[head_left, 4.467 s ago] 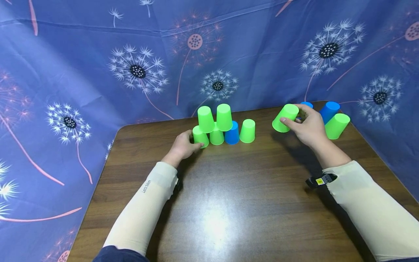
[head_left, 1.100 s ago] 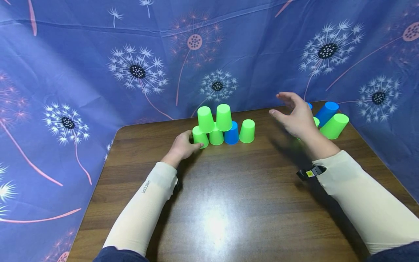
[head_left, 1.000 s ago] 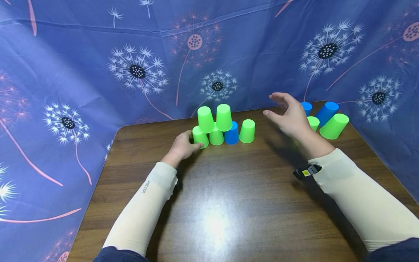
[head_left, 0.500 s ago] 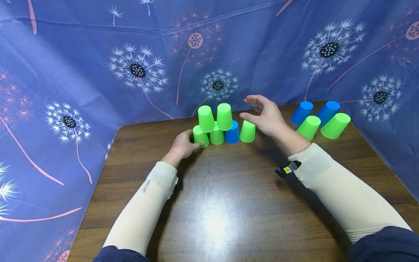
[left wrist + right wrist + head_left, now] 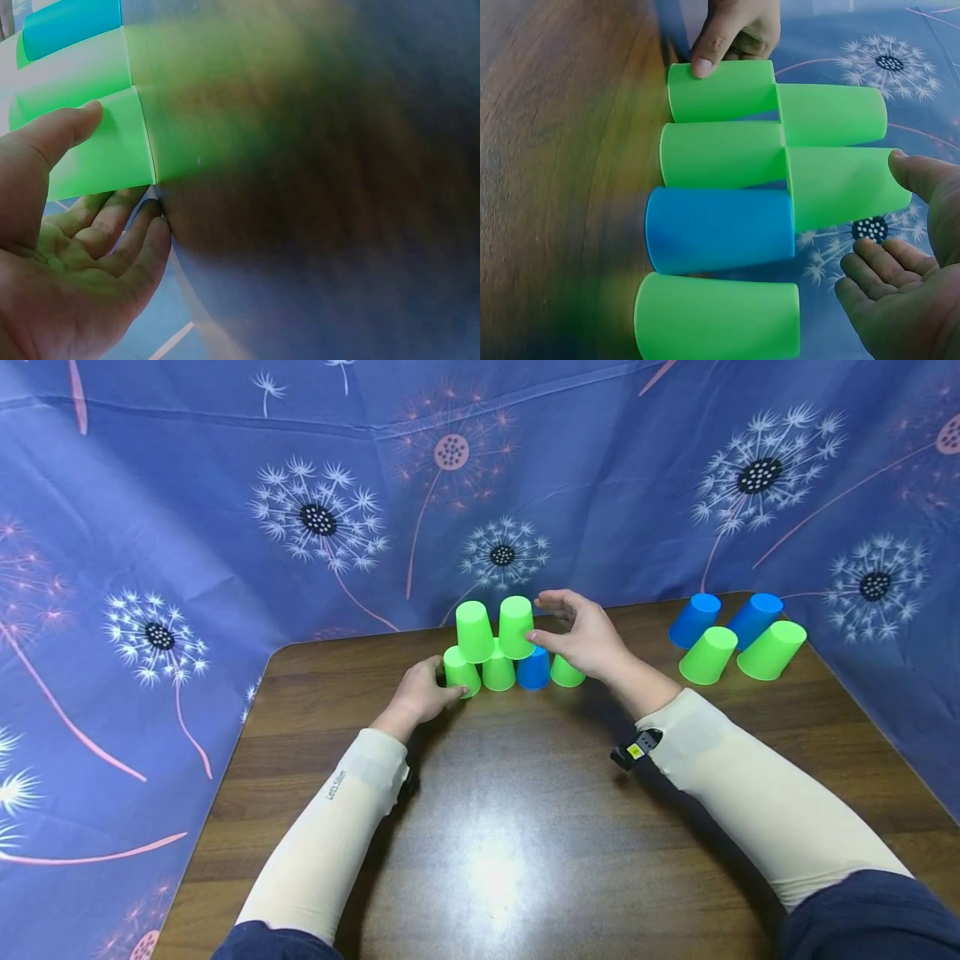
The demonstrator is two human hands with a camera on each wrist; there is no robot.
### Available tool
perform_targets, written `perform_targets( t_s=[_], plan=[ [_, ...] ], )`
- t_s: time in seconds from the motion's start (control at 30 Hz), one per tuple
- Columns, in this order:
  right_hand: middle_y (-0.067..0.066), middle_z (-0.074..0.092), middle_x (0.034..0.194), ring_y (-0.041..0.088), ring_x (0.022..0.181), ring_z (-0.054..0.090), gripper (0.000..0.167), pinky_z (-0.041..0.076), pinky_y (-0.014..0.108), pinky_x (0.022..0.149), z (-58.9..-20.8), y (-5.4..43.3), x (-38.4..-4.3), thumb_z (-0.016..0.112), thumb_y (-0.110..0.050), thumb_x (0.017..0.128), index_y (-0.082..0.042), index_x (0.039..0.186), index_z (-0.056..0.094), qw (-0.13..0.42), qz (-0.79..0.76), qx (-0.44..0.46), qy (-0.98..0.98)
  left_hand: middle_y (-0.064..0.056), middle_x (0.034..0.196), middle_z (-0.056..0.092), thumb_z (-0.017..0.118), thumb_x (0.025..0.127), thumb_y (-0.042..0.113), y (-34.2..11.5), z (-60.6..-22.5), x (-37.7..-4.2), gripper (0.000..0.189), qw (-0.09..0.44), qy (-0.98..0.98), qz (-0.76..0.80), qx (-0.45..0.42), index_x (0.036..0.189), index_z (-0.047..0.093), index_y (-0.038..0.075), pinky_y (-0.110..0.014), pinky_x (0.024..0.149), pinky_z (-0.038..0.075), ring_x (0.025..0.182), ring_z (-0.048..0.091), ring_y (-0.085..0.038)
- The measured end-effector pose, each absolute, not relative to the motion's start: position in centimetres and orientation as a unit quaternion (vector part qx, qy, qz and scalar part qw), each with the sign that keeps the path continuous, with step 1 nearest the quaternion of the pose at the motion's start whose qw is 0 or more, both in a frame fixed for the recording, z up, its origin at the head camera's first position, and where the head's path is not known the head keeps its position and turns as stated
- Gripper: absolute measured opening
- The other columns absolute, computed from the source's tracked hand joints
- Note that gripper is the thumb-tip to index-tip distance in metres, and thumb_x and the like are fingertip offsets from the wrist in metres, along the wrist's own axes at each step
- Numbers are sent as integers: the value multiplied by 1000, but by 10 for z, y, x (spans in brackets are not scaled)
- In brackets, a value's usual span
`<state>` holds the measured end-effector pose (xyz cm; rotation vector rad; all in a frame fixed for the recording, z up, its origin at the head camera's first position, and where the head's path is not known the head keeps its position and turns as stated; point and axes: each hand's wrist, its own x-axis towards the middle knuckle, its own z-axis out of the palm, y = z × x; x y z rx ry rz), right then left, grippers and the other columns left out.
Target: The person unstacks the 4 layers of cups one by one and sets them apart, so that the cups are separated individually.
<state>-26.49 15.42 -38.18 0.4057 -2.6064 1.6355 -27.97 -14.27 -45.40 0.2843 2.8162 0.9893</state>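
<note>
Pinched bottom-left green cup [image 5: 460, 669] between thumb and fingers of left hand [image 5: 418, 693], with forearm [image 5: 330, 831] stretched forward. Held right hand [image 5: 588, 635] with thumb and fingers parted, palm toward upper-right green cup [image 5: 515, 627], set atop bottom row [image 5: 498, 670]. Couldn't tell thumb contact.

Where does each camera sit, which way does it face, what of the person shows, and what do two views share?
Head: on the head, facing forward and down at the stacked cups on the wooden table; left hand, right hand and cream sleeves show.
Left wrist: worn there, facing the leftmost green cup; the left hand shows.
Right wrist: worn there, facing leftward at those cups; both hands show.
Shared, head and right wrist: blue base cup, dandelion cloth.
</note>
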Motion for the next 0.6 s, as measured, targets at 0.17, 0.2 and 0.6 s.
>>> perform_targets(
  t_s=[0.17, 0.2, 0.6],
  plan=[
    [12, 54, 151, 36, 139, 50, 71, 42, 53, 112, -387, 147, -268, 83, -27, 93, -7, 152, 50, 18, 516, 119, -848, -10, 111, 69, 84, 91, 31, -142, -456, -280, 44, 73, 936, 331, 97, 121, 64, 5, -42, 95, 53, 105, 64, -26],
    [12, 54, 152, 36, 139, 50, 72, 42, 54, 112, -387, 146, -269, 83, -29, 93, -7, 152, 49, 16, 514, 116, -850, -10, 111, 69, 84, 91, 31, -142, -456, -280, 44, 73, 935, 332, 97, 120, 64, 5, -42, 94, 53, 105, 64, -26],
    [11, 50, 155, 32, 139, 50, 77, 44, 51, 111, -389, 133, -275, 81, -36, 94, -9, 156, 45, 6, 494, 110, -862, -10, 109, 70, 85, 90, 30, -143, -456, -281, 43, 61, 938, 325, 99, 118, 64, 5, -42, 94, 53, 104, 64, -26]
  ],
)
